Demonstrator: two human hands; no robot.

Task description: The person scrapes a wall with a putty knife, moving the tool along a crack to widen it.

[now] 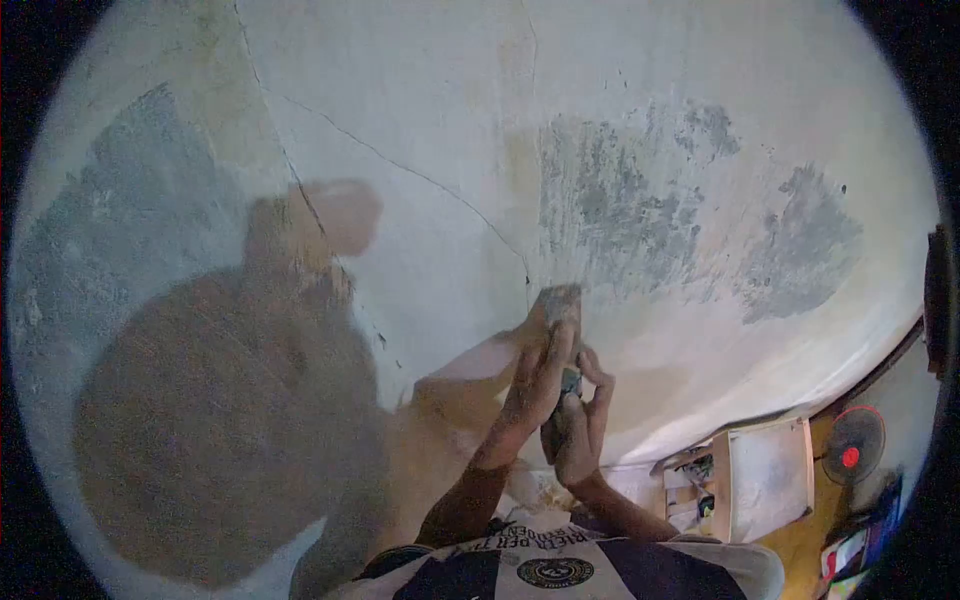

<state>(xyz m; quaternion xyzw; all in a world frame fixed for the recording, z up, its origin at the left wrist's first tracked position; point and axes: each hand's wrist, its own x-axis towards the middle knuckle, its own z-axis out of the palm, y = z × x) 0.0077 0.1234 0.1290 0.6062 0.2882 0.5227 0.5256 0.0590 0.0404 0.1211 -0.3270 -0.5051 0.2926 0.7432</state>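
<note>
A scraper (563, 300), its flat blade dusty and its handle dark, points up against the cracked, patchy wall (430, 120). My right hand (578, 440) is wrapped around the handle, low on the tool. Above and to the left of it, my left hand (540, 375) presses its fingers along the blade and upper handle. The blade's edge meets the wall just below the end of a thin crack (450, 190). Grey bare patches (630, 210) show above and right of the blade. My palms and part of the handle are hidden.
A large shadow (230, 420) falls across the wall at left, beside another grey patch (140, 180). At lower right stand a pale cabinet (765, 480) with items on its shelves and a fan (853, 440) with a red centre. Colourful items (850, 555) lie near the corner.
</note>
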